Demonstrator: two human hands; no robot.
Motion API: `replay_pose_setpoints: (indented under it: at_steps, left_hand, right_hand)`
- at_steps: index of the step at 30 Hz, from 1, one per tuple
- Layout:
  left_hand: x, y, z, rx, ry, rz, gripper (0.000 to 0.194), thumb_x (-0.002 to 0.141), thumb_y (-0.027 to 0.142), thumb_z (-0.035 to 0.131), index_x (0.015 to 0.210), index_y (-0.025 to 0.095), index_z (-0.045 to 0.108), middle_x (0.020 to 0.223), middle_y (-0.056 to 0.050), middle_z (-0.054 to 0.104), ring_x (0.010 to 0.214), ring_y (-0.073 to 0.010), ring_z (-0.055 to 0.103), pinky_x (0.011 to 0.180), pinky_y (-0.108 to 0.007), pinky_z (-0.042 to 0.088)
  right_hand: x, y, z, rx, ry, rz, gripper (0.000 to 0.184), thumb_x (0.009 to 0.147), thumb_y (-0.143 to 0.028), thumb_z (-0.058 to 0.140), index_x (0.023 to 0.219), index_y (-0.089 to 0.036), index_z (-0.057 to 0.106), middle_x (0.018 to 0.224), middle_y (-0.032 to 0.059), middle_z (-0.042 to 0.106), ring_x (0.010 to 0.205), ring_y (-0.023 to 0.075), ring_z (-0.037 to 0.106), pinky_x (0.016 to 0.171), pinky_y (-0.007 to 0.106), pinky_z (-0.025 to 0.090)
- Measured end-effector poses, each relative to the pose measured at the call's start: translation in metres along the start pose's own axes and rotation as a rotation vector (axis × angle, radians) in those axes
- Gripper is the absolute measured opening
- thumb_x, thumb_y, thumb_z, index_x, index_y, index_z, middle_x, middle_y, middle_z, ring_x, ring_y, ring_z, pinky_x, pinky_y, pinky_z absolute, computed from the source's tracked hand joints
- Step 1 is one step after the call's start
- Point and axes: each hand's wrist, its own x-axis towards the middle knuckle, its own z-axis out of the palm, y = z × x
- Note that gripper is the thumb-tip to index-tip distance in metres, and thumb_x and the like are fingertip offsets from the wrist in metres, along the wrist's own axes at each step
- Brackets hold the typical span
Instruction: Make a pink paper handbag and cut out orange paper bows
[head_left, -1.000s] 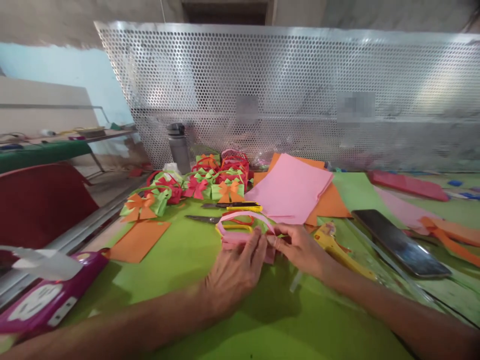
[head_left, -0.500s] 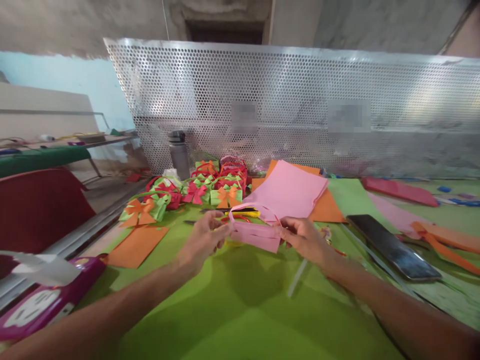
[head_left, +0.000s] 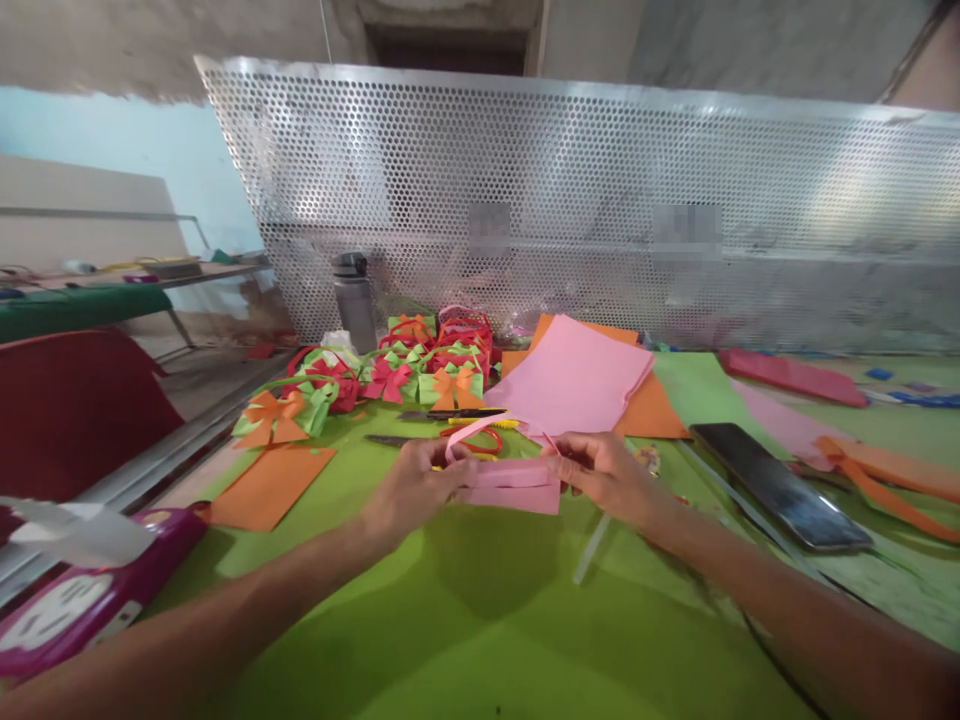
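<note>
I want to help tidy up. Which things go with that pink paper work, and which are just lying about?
Part of the work:
pink paper piece, in left hand and right hand
pink sheets, probably
scissors and yellow cutter, probably

Probably just lying about:
phone
grey bottle

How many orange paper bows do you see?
3: an orange paper bow at near left among the red and green paper bags, a second bow at near right, a third bow at the back. More may be hidden.
</note>
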Motion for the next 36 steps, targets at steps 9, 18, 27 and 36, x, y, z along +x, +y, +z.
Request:
replay_pose_setpoints:
  at_steps: [9, 18, 27, 36]
  left_hand:
    - [0.002, -0.006, 0.001, 0.218, -0.043, -0.101, 0.028, 0.069, 0.040, 0.056, 0.070, 0.013, 0.061, 0.048, 0.005, 0.045, 0.043, -0.0083, 0.038, 0.041, -0.021, 0.026]
    - [-0.001, -0.009, 0.005, 0.227, -0.037, -0.001, 0.026, 0.076, 0.036, 0.049, 0.062, 0.014, 0.054, 0.049, 0.006, 0.037, 0.044, -0.0071, 0.031, 0.042, -0.020, 0.023]
    - [-0.003, -0.020, 0.007, 0.102, 0.031, 0.138, 0.029, 0.080, 0.041, 0.052, 0.084, 0.013, 0.057, 0.054, 0.005, 0.044, 0.045, -0.0081, 0.041, 0.042, -0.019, 0.030]
    - [0.007, -0.025, -0.004, 0.543, 0.311, 0.319, 0.041, 0.092, 0.031, 0.022, 0.082, 0.014, 0.057, 0.064, -0.002, 0.055, 0.051, -0.0107, 0.050, 0.048, -0.022, 0.041]
  right_hand:
    - [-0.004, 0.001, 0.002, -0.098, -0.043, 0.072, 0.017, 0.075, -0.030, 0.055, 0.074, -0.015, 0.060, 0.064, -0.0012, 0.054, 0.056, 0.0109, 0.042, 0.053, 0.023, 0.031]
    - [-0.003, 0.007, 0.007, -0.064, -0.056, 0.124, 0.018, 0.077, -0.030, 0.051, 0.074, -0.015, 0.061, 0.067, 0.0017, 0.061, 0.057, 0.0125, 0.051, 0.052, 0.023, 0.036]
    - [-0.003, 0.010, 0.002, -0.019, -0.064, 0.143, 0.024, 0.078, -0.036, 0.055, 0.072, -0.014, 0.063, 0.063, 0.0009, 0.059, 0.053, 0.0107, 0.047, 0.049, 0.022, 0.036]
    - [0.008, 0.024, -0.013, 0.398, 0.013, 0.358, 0.032, 0.068, -0.044, 0.069, 0.075, -0.014, 0.063, 0.066, 0.0017, 0.061, 0.056, 0.0099, 0.055, 0.044, 0.017, 0.040]
